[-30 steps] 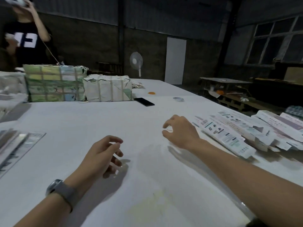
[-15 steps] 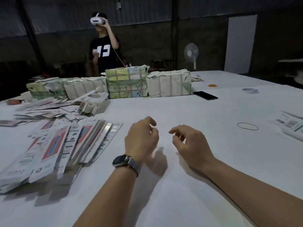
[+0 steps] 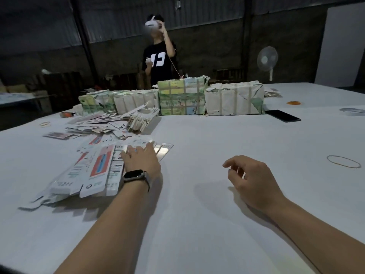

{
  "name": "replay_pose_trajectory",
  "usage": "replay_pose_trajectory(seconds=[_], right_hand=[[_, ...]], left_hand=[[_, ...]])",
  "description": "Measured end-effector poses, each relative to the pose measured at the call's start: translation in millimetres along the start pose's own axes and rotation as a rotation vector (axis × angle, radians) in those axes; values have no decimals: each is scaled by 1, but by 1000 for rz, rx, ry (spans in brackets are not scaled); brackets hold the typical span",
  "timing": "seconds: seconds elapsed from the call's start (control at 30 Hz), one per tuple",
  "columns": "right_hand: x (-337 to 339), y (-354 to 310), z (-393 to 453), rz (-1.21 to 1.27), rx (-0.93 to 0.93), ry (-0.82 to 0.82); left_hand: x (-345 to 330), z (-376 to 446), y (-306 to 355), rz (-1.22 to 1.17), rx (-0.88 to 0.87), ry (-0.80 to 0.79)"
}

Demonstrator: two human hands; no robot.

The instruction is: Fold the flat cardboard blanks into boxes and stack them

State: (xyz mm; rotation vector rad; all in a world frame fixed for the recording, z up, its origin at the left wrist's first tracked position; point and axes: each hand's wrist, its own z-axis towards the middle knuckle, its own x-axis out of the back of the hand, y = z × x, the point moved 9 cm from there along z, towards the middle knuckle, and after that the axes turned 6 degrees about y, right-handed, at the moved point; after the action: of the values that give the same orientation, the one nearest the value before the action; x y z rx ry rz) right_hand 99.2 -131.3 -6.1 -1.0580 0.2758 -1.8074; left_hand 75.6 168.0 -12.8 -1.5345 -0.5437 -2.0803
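Head view: left hand (image 3: 140, 157) lay flat, fingers spread, on the fanned stack of flat blanks (image 3: 94, 171) at table-left. Right hand (image 3: 251, 177) hovered over bare table (image 3: 197, 214), fingers loosely curled, holding nothing. I saw no folded box in frame (bundles (image 3: 234, 98) behind looked wrapped). I judged the task barely begun.
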Motion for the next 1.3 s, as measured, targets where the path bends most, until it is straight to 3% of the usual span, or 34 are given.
replay_pose_trajectory(seconds=[0.1, 0.23, 0.4, 0.5, 0.63, 0.73, 0.83, 0.97, 1.03, 1.17, 1.23, 1.3], right_hand=[[-2, -1, 1, 0, 12, -8], [-3, -1, 1, -5, 15, -1], [-5, -2, 1, 5, 21, -8], [-5, -1, 2, -2, 15, -10], [-3, -1, 3, -1, 18, 21], [1, 3, 6, 27, -5, 55], [6, 12, 7, 176, -100, 99], [10, 13, 9, 490, -239, 126], [14, 3, 12, 604, -212, 119], [21, -10, 12, 764, -156, 129], [23, -15, 13, 803, -150, 126], [25, -24, 16, 863, -108, 112]], left_hand=[[12, 3, 9, 29, -129, 102], [22, -6, 22, -101, -289, 207], [35, -17, 48, -193, -418, 227], [49, -39, 74, -364, -506, 257], [59, -66, 101, -560, -502, 236], [86, -76, 107, -718, -470, 313], [124, -90, 106, -940, -482, 475], [160, -119, 112, -1199, -645, 661], [160, -126, 117, -1318, -677, 621], [142, -118, 124, -1595, -569, 350], [134, -112, 124, -1644, -518, 248], [131, -109, 129, -1652, -576, 135]])
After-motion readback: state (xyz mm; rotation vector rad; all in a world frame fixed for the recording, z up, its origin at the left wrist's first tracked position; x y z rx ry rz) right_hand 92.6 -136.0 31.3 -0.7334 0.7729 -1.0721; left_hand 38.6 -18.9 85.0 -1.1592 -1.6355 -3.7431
